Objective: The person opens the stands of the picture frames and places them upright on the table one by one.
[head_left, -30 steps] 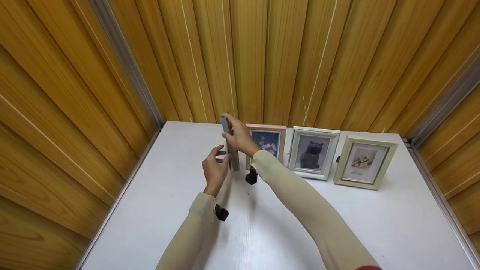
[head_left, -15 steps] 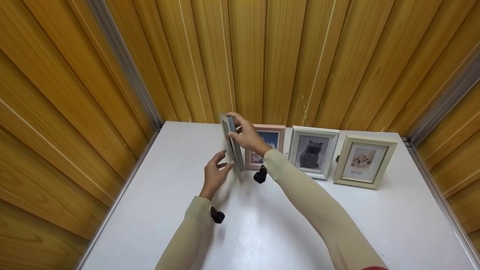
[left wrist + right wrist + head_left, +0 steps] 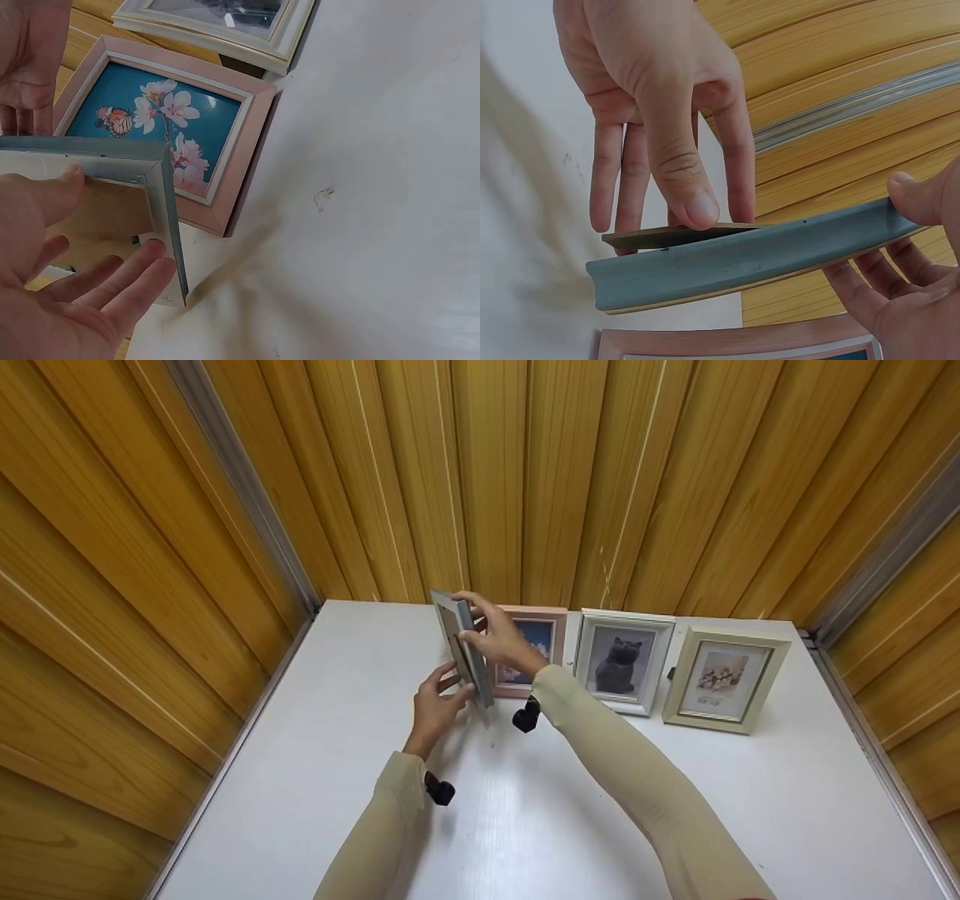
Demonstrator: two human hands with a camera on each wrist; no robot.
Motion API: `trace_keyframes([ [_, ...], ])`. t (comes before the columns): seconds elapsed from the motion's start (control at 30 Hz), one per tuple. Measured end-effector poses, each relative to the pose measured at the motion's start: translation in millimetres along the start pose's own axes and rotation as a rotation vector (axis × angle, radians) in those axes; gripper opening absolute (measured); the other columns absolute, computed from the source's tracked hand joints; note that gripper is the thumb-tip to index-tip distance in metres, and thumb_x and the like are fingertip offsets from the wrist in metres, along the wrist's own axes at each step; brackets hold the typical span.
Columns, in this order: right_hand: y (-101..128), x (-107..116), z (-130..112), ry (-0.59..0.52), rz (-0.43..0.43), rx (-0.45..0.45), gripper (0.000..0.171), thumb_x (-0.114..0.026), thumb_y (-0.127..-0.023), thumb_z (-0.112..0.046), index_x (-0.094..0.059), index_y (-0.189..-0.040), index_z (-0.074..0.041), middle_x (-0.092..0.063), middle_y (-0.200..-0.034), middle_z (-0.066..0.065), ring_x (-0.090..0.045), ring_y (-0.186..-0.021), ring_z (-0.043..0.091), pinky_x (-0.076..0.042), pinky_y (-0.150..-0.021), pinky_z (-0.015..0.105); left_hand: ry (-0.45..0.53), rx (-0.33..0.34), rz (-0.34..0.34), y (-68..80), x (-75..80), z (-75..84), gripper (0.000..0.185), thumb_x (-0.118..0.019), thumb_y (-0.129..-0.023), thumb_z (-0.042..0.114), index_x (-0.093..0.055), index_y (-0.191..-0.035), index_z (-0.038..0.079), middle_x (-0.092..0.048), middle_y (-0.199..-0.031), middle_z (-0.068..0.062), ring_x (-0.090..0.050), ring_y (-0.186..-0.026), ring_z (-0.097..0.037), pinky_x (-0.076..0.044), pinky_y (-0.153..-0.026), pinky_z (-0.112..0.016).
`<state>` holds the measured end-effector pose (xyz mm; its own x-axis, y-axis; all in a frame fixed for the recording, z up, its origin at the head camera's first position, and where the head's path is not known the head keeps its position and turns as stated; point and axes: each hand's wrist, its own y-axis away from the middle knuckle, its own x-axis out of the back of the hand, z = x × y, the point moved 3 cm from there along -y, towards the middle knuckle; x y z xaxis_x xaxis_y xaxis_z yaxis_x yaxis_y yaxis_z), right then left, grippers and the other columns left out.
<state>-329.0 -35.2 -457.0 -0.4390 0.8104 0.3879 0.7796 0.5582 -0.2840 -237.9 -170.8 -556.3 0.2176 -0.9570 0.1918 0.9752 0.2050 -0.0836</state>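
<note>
A picture frame with a blue-grey edge [image 3: 480, 671] stands nearly edge-on to me, its back turned to the left. My right hand [image 3: 499, 641] grips its upper part between thumb and fingers. The right wrist view shows a thin dark stand leg [image 3: 649, 238] slanting out from the frame's back. My left hand [image 3: 436, 709] is at the lower part of that back, fingers fairly straight. Its thumb and fingertips reach the stand leg in the right wrist view. The brown backing [image 3: 112, 206] shows past the left fingers in the left wrist view.
A pink frame with a butterfly and blossoms [image 3: 240, 157] stands just right of the held frame. Farther right are a white frame with a grey cat [image 3: 619, 664] and a cream frame [image 3: 724, 679]. The white tabletop [image 3: 525, 817] meets yellow wood-grain walls [image 3: 487, 472].
The held frame has shifted slightly right and turned, so more of its back shows. Both hands have moved a little right with it, the left fingers coming closer to the back.
</note>
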Motion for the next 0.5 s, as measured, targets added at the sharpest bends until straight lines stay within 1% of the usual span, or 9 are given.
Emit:
trace_keyframes([
  [0.13,0.8,-0.6,0.4,0.011,0.001,-0.004,0.063,-0.068,-0.098,-0.004,-0.046,-0.153,-0.025,-0.060,-0.130,0.014,-0.064,-0.101,0.027,-0.058,-0.079,0.045,0.033,0.018,-0.004,0.0,-0.3,1.5,0.060,-0.076,-0.092,0.007,-0.052,-0.147,0.002,-0.065,-0.131,-0.026,-0.075,-0.097,-0.033,-0.061,-0.078,-0.036],
  [0.33,0.9,-1.1,1.6,0.007,0.002,-0.013,0.063,-0.068,-0.097,-0.004,-0.047,-0.153,-0.027,-0.060,-0.131,0.014,-0.064,-0.102,0.027,-0.058,-0.079,0.046,0.062,0.034,-0.005,-0.1,-0.6,1.3,0.057,-0.076,-0.092,0.005,-0.055,-0.145,0.002,-0.067,-0.128,-0.025,-0.075,-0.097,-0.034,-0.062,-0.077,-0.036],
  [0.5,0.0,-1.7,2.0,0.003,0.002,-0.007,0.064,-0.068,-0.097,-0.002,-0.047,-0.152,-0.024,-0.062,-0.126,0.013,-0.064,-0.101,0.027,-0.058,-0.079,0.045,0.075,0.035,-0.007,0.6,-0.1,0.0,0.054,-0.075,-0.092,0.005,-0.057,-0.143,0.000,-0.067,-0.128,-0.026,-0.075,-0.096,-0.033,-0.061,-0.079,-0.042],
])
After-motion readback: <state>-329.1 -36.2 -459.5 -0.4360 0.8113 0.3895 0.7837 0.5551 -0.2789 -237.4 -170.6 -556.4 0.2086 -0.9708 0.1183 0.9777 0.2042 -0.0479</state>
